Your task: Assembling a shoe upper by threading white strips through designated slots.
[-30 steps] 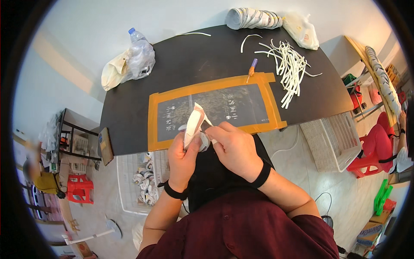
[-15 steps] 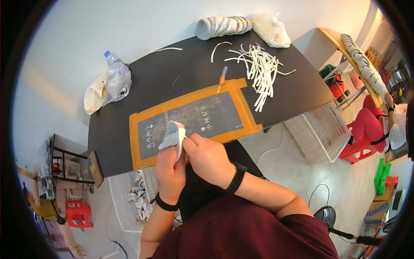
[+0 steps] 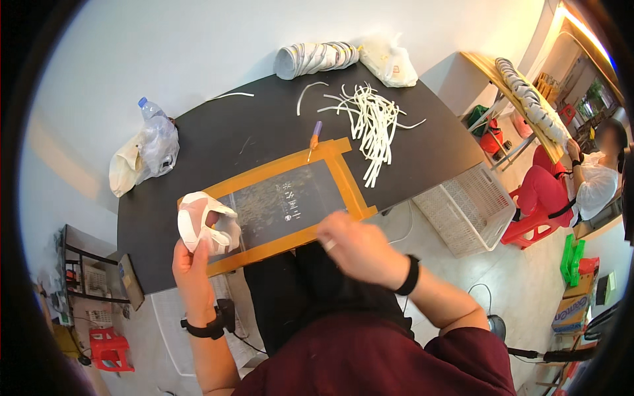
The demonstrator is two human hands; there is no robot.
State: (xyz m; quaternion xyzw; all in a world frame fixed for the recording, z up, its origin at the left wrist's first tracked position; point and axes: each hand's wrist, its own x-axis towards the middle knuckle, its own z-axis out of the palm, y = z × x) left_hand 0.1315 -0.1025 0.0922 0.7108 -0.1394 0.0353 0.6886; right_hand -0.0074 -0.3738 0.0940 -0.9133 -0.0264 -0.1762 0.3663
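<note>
My left hand (image 3: 191, 264) pinches a white and pink shoe upper (image 3: 198, 221) by its lower edge, holding it up over the left end of a dark panel (image 3: 330, 185) edged with orange tape. The upper's opening faces right. My right hand (image 3: 356, 247) is apart from it, over the panel's near right edge; its fingers are curled but smeared by motion, so I cannot tell whether they grip anything. A small pointed tool with an orange and purple handle (image 3: 316, 136) lies at the panel's far edge. Beyond it is a heap of white cord strips (image 3: 373, 125).
On the black table (image 3: 218, 142), a nested roll of shoe uppers (image 3: 317, 59) and a white plastic bag (image 3: 389, 63) stand at the back; a bagged bottle (image 3: 158, 135) is at left. A white crate (image 3: 462, 211) stands at right, near a seated person (image 3: 594, 185).
My hands have separated: the left moved left with the shoe upper, now opened out and turned, while the right moved right, off it. The whole view has shifted slightly.
</note>
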